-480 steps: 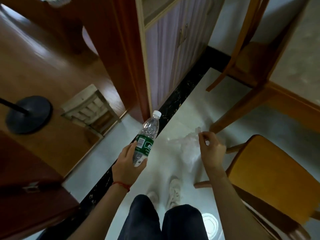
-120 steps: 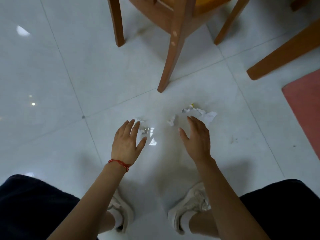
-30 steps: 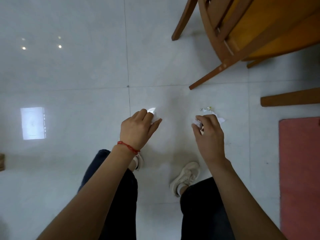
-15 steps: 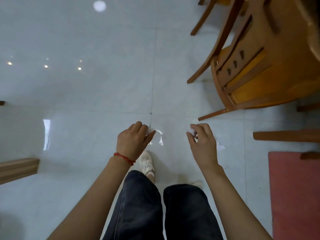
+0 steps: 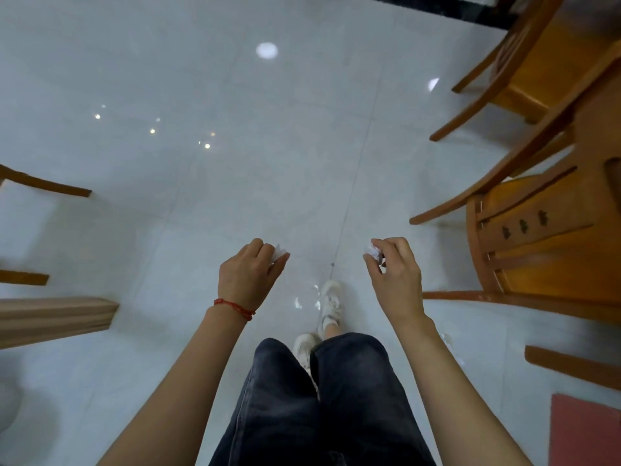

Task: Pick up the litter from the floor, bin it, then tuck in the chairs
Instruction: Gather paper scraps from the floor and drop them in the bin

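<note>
My left hand (image 5: 250, 275) is closed around a small crumpled white paper scrap (image 5: 279, 253) that pokes out past the fingers. My right hand (image 5: 395, 274) pinches another crumpled white scrap (image 5: 372, 250) between thumb and fingertips. Both hands are held out in front of me at about waist height, above the white tiled floor (image 5: 235, 129). A further white scrap (image 5: 448, 341) lies on the floor by my right forearm. A wooden chair (image 5: 537, 230) stands at the right, with a second wooden chair (image 5: 524, 72) behind it. No bin is in view.
My legs in dark trousers and my white shoes (image 5: 331, 302) are below the hands. Wooden furniture legs (image 5: 47, 186) and a light wooden piece (image 5: 57, 317) stick in from the left. A red mat (image 5: 584, 432) lies at the bottom right. A black floor border (image 5: 437, 8) runs along the top.
I have risen from a crouch to standing, with both hands lifted off the floor and each keeping its paper scrap. The view has swung so the chairs sit further to the right.
</note>
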Tool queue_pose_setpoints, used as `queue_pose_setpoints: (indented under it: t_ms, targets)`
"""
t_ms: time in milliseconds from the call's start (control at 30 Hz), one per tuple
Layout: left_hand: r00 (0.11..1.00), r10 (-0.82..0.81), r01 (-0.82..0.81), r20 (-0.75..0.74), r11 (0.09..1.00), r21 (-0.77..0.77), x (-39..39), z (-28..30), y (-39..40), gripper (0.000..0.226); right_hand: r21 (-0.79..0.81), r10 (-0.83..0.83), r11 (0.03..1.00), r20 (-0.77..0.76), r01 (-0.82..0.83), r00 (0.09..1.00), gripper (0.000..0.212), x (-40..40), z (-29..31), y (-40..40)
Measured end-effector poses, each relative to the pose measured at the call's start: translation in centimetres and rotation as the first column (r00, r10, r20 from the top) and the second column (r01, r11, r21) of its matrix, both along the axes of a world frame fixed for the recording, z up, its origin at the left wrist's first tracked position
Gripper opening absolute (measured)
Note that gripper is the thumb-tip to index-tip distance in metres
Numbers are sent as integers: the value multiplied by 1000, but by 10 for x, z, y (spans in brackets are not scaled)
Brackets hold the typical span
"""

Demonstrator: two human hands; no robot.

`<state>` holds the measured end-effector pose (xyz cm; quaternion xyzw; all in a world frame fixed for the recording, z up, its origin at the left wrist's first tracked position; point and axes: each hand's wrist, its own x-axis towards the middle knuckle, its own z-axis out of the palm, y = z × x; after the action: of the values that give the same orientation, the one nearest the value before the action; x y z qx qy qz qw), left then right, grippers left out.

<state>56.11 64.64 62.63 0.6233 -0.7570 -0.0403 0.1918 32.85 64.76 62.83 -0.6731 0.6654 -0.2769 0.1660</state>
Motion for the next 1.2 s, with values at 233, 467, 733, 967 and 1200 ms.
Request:
queue_pose_setpoints:
  t_ms: [233, 467, 733, 967, 1200]
  targets:
    - [997, 82, -82, -9, 996, 29, 6, 8, -100, 28, -21, 24, 999, 21, -24, 999, 20, 12, 6, -109]
    - [991, 132, -134, -25, 988, -75, 24, 28, -219, 44, -64, 94, 994, 39, -91, 995, 18, 28, 26, -242]
    - [987, 158, -161, -36, 982, -99, 69, 39, -344, 61, -51, 109, 993, 89, -105, 990, 16, 68, 31, -369]
    - [992, 120, -121, -27, 991, -53, 126, 34, -480, 46, -28, 62, 998, 92, -60, 994, 18, 132, 26, -503]
    - [999, 41, -41, 1, 997, -61, 176, 47, -607, 46, -72, 46, 997, 89, -40, 995, 18, 182, 40, -622]
